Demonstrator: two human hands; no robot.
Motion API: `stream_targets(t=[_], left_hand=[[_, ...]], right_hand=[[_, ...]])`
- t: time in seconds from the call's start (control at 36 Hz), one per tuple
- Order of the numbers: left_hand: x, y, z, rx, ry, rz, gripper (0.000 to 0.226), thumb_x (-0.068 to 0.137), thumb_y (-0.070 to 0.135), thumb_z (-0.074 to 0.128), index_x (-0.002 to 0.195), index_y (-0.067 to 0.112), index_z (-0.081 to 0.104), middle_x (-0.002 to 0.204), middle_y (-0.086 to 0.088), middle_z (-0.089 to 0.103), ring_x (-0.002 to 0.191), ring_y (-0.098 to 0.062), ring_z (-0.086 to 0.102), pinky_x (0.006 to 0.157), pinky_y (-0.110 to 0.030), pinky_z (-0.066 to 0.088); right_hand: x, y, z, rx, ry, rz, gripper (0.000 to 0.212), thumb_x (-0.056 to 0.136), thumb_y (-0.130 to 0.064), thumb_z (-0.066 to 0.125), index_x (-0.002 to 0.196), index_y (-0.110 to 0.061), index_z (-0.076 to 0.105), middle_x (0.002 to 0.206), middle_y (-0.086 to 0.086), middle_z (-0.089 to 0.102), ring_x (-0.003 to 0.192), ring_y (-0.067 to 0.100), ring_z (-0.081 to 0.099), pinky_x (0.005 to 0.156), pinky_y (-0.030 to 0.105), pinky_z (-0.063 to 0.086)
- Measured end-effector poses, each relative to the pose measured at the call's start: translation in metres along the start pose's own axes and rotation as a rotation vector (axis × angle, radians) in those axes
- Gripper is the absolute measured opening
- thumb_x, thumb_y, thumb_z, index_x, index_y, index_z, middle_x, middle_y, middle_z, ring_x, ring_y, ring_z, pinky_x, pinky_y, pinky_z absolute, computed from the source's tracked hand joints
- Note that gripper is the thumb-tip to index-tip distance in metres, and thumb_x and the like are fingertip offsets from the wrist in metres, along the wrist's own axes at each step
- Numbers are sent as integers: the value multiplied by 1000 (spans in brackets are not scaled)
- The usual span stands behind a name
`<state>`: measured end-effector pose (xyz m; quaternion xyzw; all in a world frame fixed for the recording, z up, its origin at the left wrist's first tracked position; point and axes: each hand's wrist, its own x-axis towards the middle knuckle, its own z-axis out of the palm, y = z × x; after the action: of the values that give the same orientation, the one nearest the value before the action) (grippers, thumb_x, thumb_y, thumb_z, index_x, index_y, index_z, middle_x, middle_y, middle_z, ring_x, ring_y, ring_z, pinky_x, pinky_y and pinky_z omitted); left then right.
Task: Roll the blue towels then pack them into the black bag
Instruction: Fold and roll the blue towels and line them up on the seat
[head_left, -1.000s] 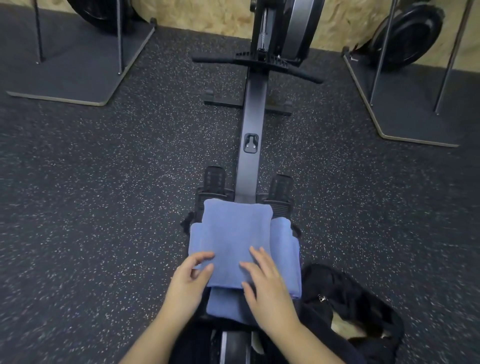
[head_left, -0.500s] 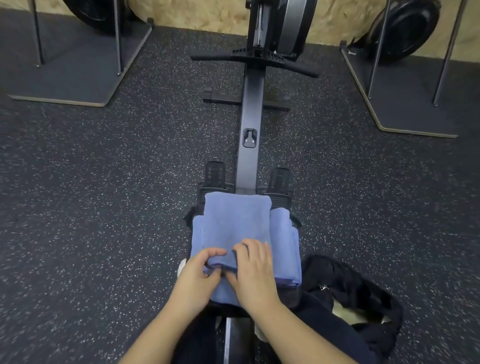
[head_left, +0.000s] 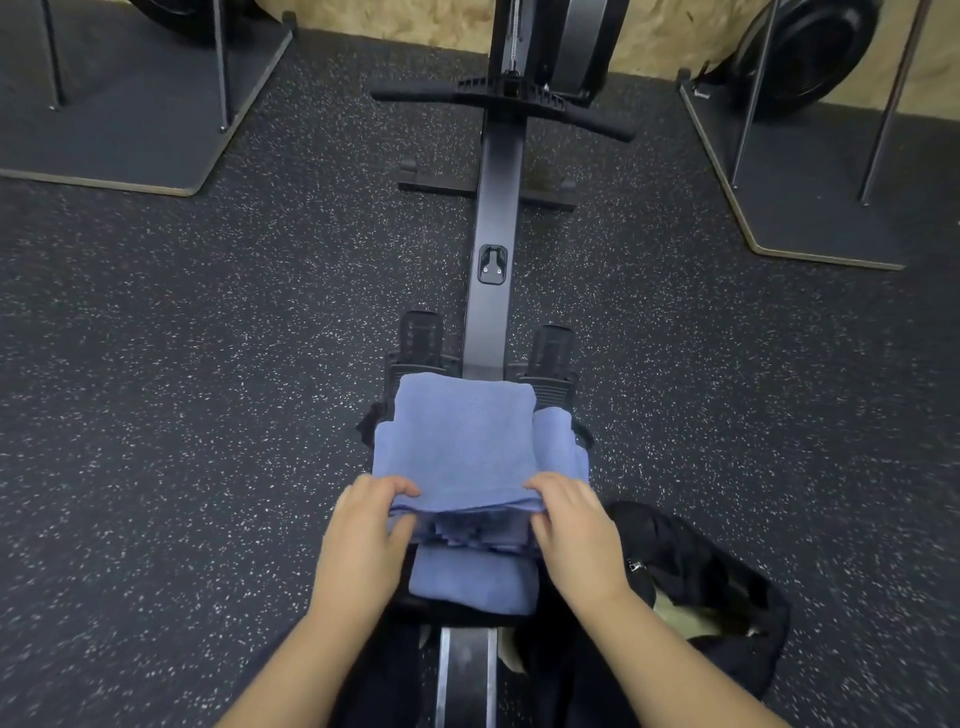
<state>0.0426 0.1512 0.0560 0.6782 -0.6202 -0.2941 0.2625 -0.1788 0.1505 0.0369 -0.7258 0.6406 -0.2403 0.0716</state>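
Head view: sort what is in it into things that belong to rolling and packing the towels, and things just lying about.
Belongs to the job:
- top blue towel, near edge pinched by both hands
- blue towels underneath
- black bag, open on the floor
- left hand
- right hand

Just lying about:
- rowing machine rail
- footrests
- floor mats

The left hand (head_left: 363, 535) and right hand (head_left: 571, 530) have been moved apart to the top towel's (head_left: 462, 441) near corners. Its near edge has been lifted off the stack, pinched at both sides.
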Motion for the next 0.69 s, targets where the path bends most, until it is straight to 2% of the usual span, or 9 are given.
stream_targets(t=[0.08,0.14,0.19,0.25,0.33,0.42,0.53,0.64,0.69], left_hand=[[0,-6,-5,18,3,24,23,80,5,71,96,22,69,96,19,41,90,-9,49,74,-19,36],[1,-12,-9,35,-7,64,17,80,9,74,94,19,71,106,16,39,96,-8,49,79,-22,38],[2,-16,-11,44,-50,103,11,84,13,72,93,19,71,120,15,39,98,-5,50,80,-25,40],[3,-19,-11,29,-98,131,8,87,16,68,93,22,70,124,18,41,97,3,49,80,-27,42],[4,-22,-6,-21,-111,155,6,89,16,67,93,20,69,111,29,51,99,6,50,82,-21,41],[4,-21,-2,-56,-118,172,15,84,29,58,92,21,67,110,40,47,98,13,50,81,-3,34],[3,-22,0,-80,-135,187,13,84,33,53,91,28,63,106,33,51,97,9,53,81,-9,39],[2,-22,0,-84,-132,176,18,88,13,63,88,31,61,99,24,56,92,1,56,78,-11,40],[2,-21,1,-117,-111,146,25,86,5,67,87,30,62,98,22,57,92,0,56,77,-9,39]], right_hand=[[1,4,-8,52,-69,18,21,81,-34,41,100,-33,49,96,-15,65,80,14,55,53,29,49],[1,7,-12,150,-158,66,21,87,-36,40,106,-35,50,107,-13,65,84,22,63,66,35,53],[0,11,-13,235,-244,83,23,92,-20,50,111,-32,55,122,-16,61,100,19,63,84,35,50],[-2,11,-15,303,-282,72,42,89,1,52,106,-36,50,129,-21,52,113,7,56,94,21,43],[-4,8,-11,361,-307,122,55,85,11,46,103,-40,42,125,-26,49,116,-5,47,93,2,31],[-7,6,-5,382,-313,163,52,85,11,47,110,-34,56,119,-28,48,114,-6,47,91,-2,26],[-8,3,-1,410,-285,59,44,80,5,54,114,-22,58,113,-21,49,108,-21,41,93,0,27],[-6,2,1,387,-236,35,34,78,-5,57,104,-26,56,105,-10,51,100,-5,49,90,-1,29],[-6,1,3,384,-200,52,21,81,-9,58,100,-16,63,101,-9,53,97,2,52,87,-1,31]])
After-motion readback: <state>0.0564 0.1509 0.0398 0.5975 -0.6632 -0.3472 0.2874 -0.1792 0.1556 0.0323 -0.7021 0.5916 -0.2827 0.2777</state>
